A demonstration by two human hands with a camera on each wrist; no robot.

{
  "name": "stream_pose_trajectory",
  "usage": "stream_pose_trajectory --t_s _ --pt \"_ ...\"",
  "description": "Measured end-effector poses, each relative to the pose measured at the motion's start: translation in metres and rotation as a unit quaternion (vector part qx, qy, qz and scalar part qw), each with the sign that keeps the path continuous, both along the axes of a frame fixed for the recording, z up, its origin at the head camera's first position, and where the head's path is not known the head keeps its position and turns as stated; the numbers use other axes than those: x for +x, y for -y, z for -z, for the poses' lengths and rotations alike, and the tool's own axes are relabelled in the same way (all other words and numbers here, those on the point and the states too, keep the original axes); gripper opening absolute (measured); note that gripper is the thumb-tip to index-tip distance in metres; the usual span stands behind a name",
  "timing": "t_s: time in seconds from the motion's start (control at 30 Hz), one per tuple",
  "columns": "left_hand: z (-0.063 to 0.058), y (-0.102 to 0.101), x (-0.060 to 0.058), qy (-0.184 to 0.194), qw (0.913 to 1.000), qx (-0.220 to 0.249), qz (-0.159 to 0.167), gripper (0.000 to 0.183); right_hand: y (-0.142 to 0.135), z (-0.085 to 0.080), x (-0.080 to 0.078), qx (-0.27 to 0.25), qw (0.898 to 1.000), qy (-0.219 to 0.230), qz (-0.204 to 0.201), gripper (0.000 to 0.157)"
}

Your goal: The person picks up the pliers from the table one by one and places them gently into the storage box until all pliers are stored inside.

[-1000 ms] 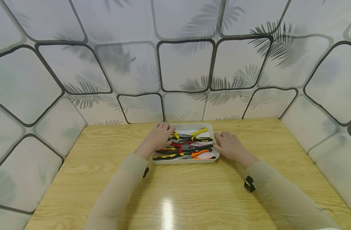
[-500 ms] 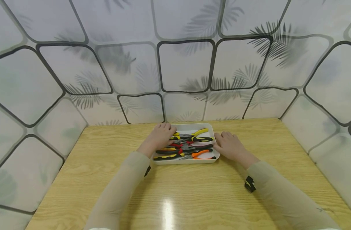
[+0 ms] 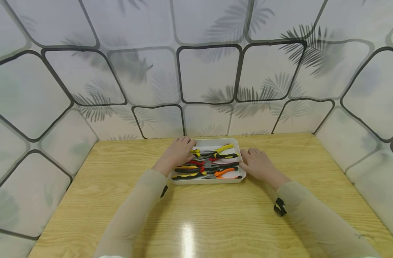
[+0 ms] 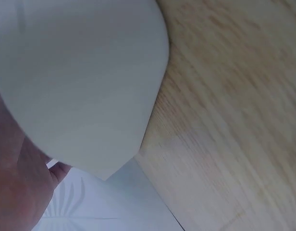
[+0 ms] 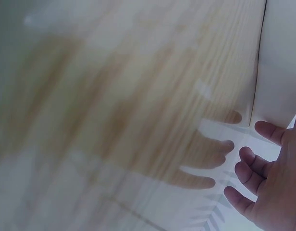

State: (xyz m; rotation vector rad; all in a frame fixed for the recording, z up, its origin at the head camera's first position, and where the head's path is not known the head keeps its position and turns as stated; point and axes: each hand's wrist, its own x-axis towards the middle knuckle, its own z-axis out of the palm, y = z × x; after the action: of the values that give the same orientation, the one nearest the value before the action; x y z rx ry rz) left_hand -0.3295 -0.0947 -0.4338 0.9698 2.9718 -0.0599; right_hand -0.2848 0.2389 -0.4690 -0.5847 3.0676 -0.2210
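A white tray [image 3: 206, 181] holds several pliers, with handles in yellow, black, red and orange. Among them are yellow-handled pliers [image 3: 225, 147] at the back and orange-handled pliers [image 3: 226, 172] at the front right. My left hand [image 3: 179, 152] lies over the tray's left rim, its fingertips near the pliers' handles and partly hidden. In the left wrist view, the tray's outer wall [image 4: 85, 91] covers part of that hand. Beside the tray's right wall rests my right hand [image 3: 256, 164], thumb side against it. Its loosely bent fingers [image 5: 251, 179] in the right wrist view hold nothing.
Under the tray is a wood-grain table [image 3: 216, 211] with a glossy surface. A pale patterned wall covering [image 3: 209, 75] stands behind it and along both sides. Each wrist carries a small black device; the right one [image 3: 279, 206] shows below the sleeve.
Very little differs. My left hand has shifted slightly at the tray's left rim, while the right hand stays in place. The pliers and tray look almost the same.
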Motion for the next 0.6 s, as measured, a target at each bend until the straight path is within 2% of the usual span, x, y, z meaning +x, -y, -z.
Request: stream_pose_trajectory --t_s 0.37,0.6 --pt "0.001 0.006 0.000 0.004 1.0000 -0.006 -0.002 0.045 0.000 -0.001 0.001 -0.003 1.000 -0.003 0.000 0.028" --pt "-0.001 0.012 0.005 -0.013 0.9998 -0.012 0.003 0.043 0.001 -0.003 0.002 -0.002 1.000 -0.004 -0.003 0.028"
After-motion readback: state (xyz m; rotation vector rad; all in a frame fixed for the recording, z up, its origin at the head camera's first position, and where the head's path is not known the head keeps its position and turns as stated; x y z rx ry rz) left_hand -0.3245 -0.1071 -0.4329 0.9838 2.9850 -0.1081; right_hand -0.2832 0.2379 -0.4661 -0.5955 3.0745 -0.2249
